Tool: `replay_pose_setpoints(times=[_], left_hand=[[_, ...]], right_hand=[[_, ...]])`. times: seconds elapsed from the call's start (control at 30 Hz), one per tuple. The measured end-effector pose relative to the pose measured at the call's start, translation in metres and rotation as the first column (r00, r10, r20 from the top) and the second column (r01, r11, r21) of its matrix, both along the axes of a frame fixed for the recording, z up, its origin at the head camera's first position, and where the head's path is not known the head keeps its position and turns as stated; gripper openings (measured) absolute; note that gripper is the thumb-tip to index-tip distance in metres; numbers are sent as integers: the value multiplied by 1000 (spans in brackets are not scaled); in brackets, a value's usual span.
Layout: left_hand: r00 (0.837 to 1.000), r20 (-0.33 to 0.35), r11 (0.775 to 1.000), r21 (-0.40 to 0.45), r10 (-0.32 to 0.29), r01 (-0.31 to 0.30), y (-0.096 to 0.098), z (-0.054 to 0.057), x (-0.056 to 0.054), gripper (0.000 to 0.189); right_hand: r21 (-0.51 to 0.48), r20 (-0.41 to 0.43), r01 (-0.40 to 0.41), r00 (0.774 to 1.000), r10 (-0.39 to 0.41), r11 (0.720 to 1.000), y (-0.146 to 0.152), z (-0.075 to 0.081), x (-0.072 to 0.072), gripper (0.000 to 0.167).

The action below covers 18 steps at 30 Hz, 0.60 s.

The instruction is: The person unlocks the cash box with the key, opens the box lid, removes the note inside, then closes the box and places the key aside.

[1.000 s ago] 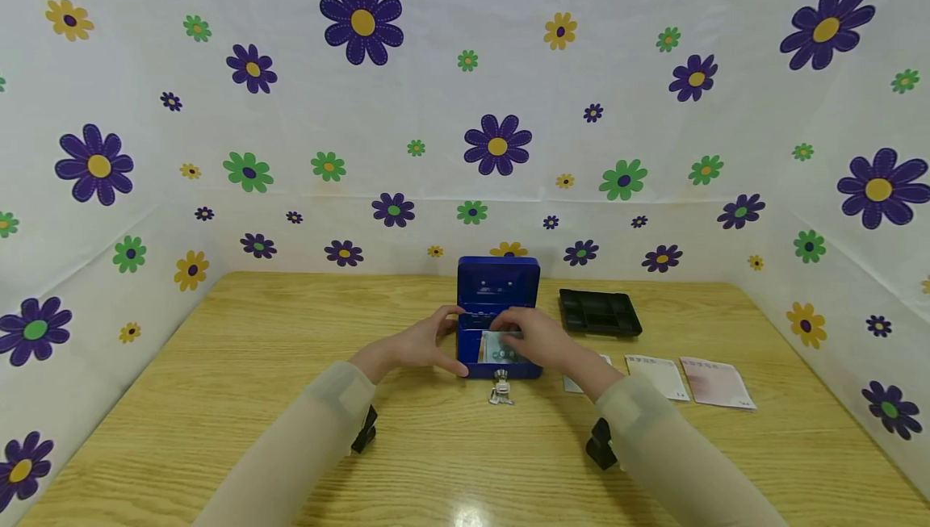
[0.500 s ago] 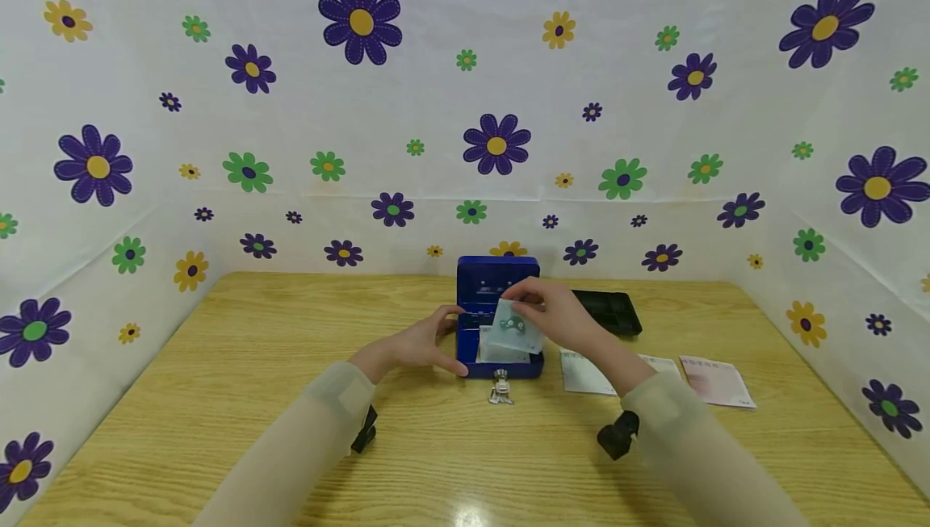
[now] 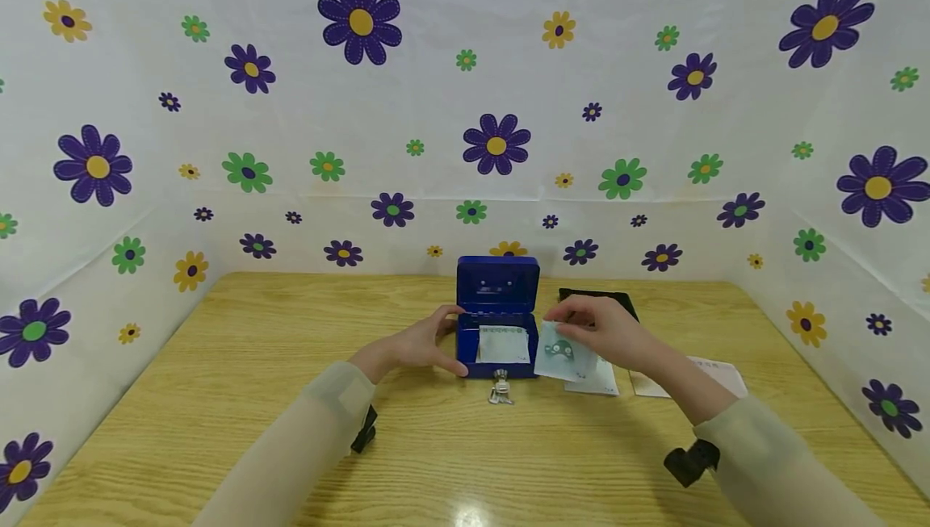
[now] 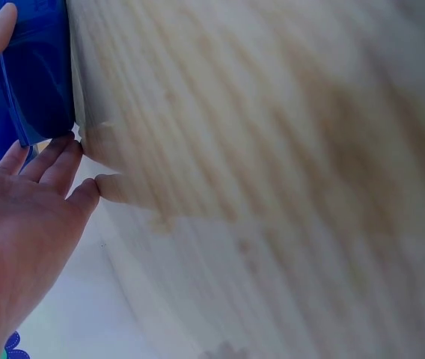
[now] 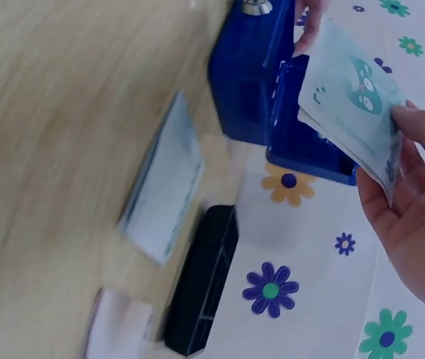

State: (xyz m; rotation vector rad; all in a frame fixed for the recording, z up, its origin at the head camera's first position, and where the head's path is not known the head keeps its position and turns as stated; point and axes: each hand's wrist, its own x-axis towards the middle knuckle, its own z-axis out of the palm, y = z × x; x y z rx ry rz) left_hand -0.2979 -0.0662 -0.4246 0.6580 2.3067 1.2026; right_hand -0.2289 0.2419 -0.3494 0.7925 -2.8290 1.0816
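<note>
Silver keys (image 3: 501, 393) sit before the blue box (image 3: 481, 370), whose left side the left hand (image 3: 420, 342) touches, fingers and thumb wide apart; just right of the box, the right hand (image 3: 609, 333) pinches a pale green note (image 3: 558, 359), a black tray (image 3: 621, 299) behind.

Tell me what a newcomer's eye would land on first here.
Probably the white backdrop with its bold purple, yellow and green flowers, rising around the table. Next, the open blue box toward the table's far edge, the left hand at its left side. Just right of it, the right hand holds pale green paper with a cartoon face.
</note>
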Motion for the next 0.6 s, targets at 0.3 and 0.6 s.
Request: replay_pose_setpoints(times=[0.3, 0.6], left_hand=[[1000, 17, 1000, 13, 5, -6, 0, 1, 1, 94], [1000, 19, 1000, 25, 9, -9, 0, 0, 1, 94]], right_hand=[[46, 184, -89, 980, 79, 995, 23, -16, 18, 15], [63, 275, -135, 955, 113, 989, 21, -43, 22, 15]])
